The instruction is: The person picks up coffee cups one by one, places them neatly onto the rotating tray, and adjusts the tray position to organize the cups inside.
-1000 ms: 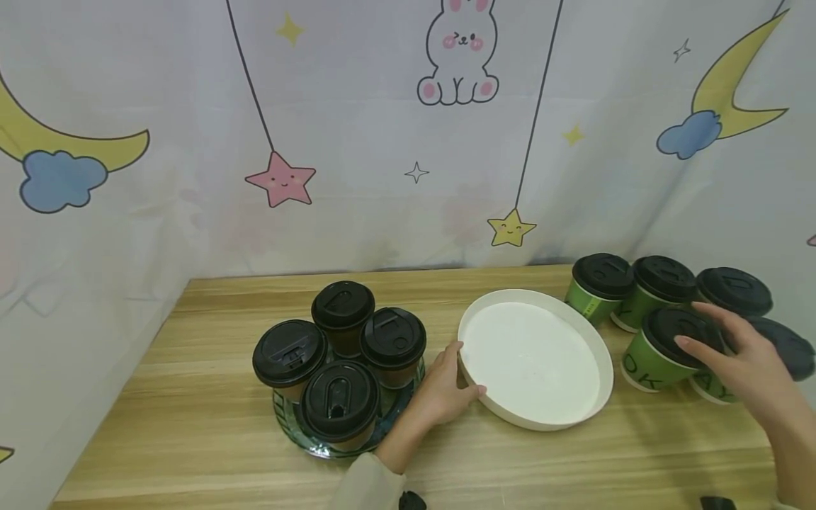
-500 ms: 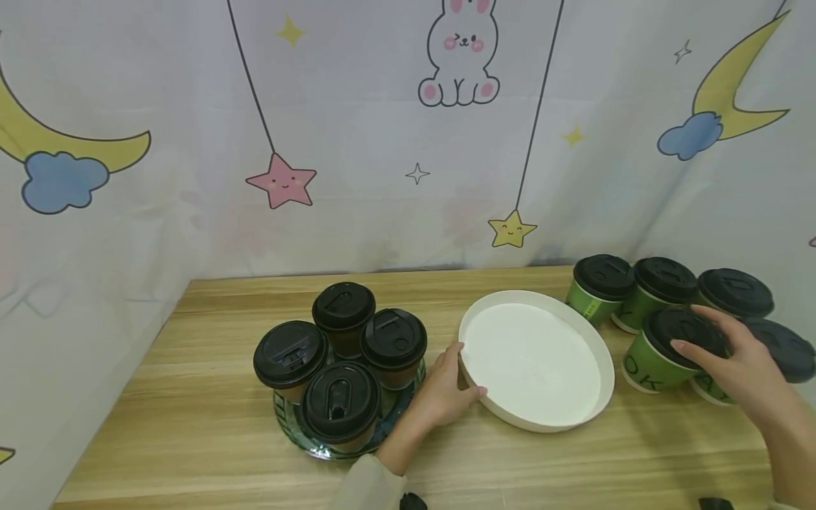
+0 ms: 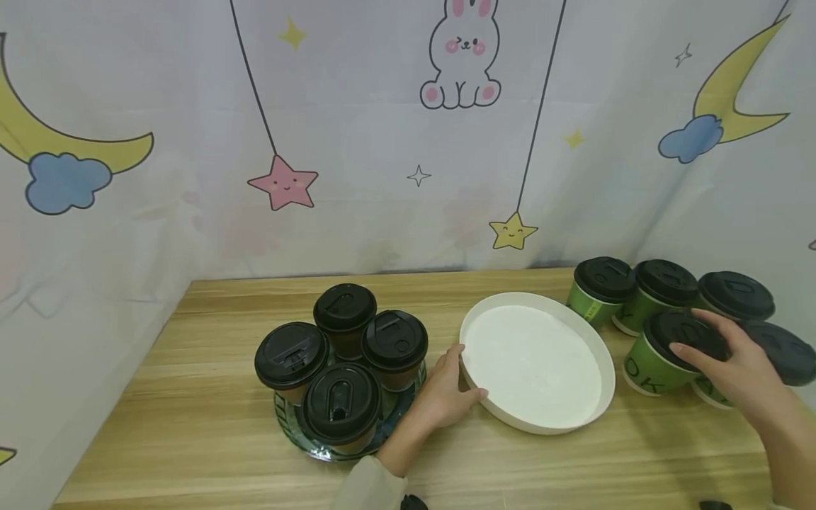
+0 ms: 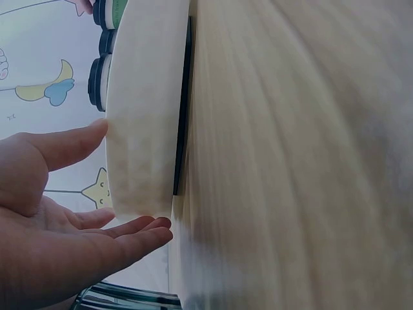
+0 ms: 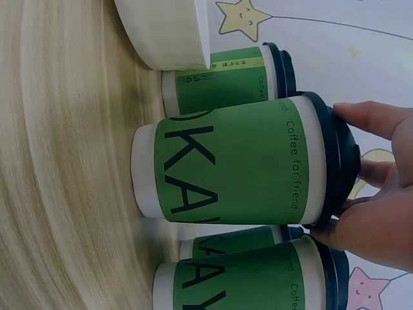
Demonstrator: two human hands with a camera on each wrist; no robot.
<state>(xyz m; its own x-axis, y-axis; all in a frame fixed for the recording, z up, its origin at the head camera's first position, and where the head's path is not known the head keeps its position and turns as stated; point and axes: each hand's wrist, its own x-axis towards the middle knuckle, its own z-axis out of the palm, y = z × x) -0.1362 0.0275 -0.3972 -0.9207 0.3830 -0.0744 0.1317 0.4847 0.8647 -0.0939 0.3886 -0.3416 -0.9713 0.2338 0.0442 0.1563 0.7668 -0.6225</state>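
In the head view a round white tray (image 3: 538,365) lies on the table, and my left hand (image 3: 444,392) touches its left edge. Seen from the left wrist, the fingers of that hand stretch fairly straight against the tray's outer wall (image 4: 145,116). My right hand (image 3: 742,361) pinches the black lid of a green paper coffee cup (image 3: 656,365) between thumb and fingers. That cup (image 5: 239,165) is upright; whether its base touches the table cannot be told. Behind and beside it stand several more lidded green cups (image 3: 593,304).
Left of the tray, a glass plate (image 3: 290,425) bears several brown cups with black lids (image 3: 341,400), close to my left forearm. The wooden table (image 3: 210,397) meets a white printed curtain (image 3: 357,142) at the back. Small dark objects (image 3: 413,502) show at the front edge.
Both hands, the tray and the cups keep their places. The whole scene sits very slightly lower in the view.
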